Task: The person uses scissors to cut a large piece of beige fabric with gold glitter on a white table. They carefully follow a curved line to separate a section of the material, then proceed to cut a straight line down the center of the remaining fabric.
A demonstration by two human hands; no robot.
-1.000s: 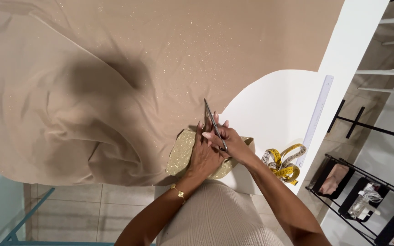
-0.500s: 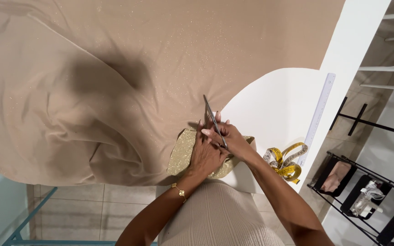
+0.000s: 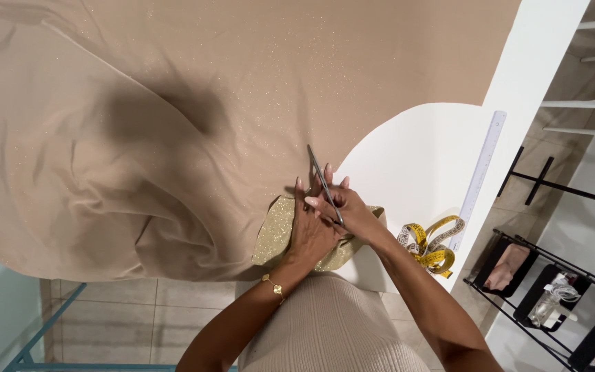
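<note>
Here, right hand point(image 3: 349, 210) grips scissors point(image 3: 324, 180), blades closed, long axis pointing away up-left over beige fabric point(image 3: 242, 103). Left hand point(image 3: 309, 231) flat, pressing glittery gold piece point(image 3: 277, 231) just beside, table's near edge.

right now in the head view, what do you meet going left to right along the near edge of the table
tan fabric → gold glittery piece → left hand → right hand holding scissors → yellow tape measure → clear ruler → black rack on the floor
</note>
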